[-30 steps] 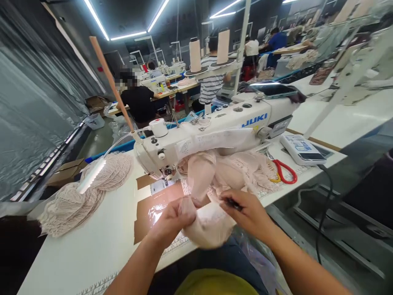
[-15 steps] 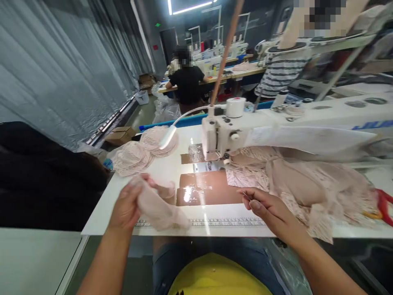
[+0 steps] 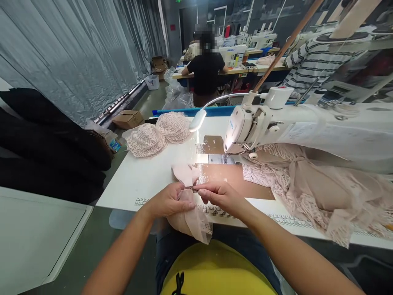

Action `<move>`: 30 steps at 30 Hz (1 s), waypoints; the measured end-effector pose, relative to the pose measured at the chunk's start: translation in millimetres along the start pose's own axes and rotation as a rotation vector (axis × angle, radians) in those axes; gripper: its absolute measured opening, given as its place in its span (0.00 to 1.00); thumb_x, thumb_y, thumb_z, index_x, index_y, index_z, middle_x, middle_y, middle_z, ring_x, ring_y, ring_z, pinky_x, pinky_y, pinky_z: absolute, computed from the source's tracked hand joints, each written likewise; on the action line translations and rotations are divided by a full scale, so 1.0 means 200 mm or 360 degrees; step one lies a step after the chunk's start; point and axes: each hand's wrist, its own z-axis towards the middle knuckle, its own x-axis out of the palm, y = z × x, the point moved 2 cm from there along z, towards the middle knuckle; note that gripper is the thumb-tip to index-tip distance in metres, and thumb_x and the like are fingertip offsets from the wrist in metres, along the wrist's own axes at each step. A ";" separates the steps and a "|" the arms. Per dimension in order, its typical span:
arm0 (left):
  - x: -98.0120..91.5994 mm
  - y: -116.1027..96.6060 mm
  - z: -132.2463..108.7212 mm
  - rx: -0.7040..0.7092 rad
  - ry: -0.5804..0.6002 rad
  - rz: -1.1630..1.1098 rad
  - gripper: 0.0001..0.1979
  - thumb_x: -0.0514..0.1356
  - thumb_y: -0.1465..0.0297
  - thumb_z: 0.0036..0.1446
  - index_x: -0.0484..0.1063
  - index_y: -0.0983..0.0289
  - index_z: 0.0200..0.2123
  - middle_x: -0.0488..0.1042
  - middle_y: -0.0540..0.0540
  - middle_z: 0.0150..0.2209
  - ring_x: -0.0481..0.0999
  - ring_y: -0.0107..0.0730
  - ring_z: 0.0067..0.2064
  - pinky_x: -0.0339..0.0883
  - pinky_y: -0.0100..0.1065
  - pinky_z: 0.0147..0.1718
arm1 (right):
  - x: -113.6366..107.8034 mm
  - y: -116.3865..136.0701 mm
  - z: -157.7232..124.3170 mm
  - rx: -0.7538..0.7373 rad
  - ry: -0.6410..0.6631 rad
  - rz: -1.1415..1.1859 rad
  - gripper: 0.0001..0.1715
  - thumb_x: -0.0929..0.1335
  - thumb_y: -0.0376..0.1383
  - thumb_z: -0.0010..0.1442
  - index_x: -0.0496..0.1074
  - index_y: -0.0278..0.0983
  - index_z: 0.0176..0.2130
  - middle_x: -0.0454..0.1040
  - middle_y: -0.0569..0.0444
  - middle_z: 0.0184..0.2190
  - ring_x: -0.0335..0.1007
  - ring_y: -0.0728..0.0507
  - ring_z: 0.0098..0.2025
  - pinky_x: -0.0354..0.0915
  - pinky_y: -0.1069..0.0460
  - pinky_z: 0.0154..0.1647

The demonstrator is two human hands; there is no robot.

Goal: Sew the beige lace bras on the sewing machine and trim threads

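Note:
My left hand is closed on a small pale pink fabric piece at the near edge of the white sewing table. The piece droops over the table edge toward my lap. My right hand pinches the same piece right beside the left fingers, with a thin dark tool between its fingertips. Both hands meet just in front of the taped brown patch under the white sewing machine. The machine's lamp lights the spot.
A heap of pink lace garments lies under the machine arm at right. Two lace bundles sit at the table's far left. Black cloth is piled at left. People sit at sewing tables behind; cardboard boxes line the curtain.
The view has swung left. My left hand brought the pink piece back toward the middle, and my right hand moved left to meet it and pinch it.

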 end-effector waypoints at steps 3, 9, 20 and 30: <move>-0.02 0.00 0.01 0.0057 -0.0038 0.0140 0.28 0.65 0.65 0.50 0.67 0.64 0.55 0.72 0.60 0.50 0.73 0.41 0.47 0.67 0.35 0.44 | 0.03 0.00 0.02 -0.0044 -0.0027 -0.0033 0.25 0.63 0.50 0.61 0.77 0.33 0.33 0.66 0.57 0.20 0.58 0.51 0.23 0.57 0.55 0.25; -0.30 -0.14 -0.08 -0.0213 0.0110 0.0704 0.23 0.65 0.64 0.47 0.74 0.65 0.48 0.77 0.57 0.39 0.76 0.41 0.38 0.69 0.34 0.36 | -0.11 -0.07 -0.11 0.0000 -0.0353 -0.0685 0.22 0.61 0.46 0.63 0.77 0.37 0.45 0.78 0.50 0.33 0.73 0.43 0.34 0.66 0.50 0.35; -0.33 -0.02 -0.14 0.0069 -0.0475 0.2214 0.39 0.62 0.63 0.51 0.50 0.56 0.64 0.37 0.57 0.69 0.36 0.53 0.68 0.44 0.53 0.62 | -0.43 -0.33 -0.48 -0.0126 -0.0979 -0.2089 0.19 0.61 0.39 0.64 0.74 0.32 0.46 0.74 0.42 0.44 0.67 0.35 0.46 0.64 0.41 0.47; -0.04 0.00 0.10 0.0769 -0.0376 0.1638 0.12 0.55 0.65 0.60 0.74 0.64 0.40 0.67 0.60 0.56 0.60 0.46 0.60 0.58 0.44 0.56 | 0.02 -0.11 -0.11 -0.0350 -0.0416 -0.0937 0.23 0.69 0.42 0.56 0.68 0.34 0.49 0.73 0.44 0.46 0.67 0.38 0.48 0.64 0.43 0.48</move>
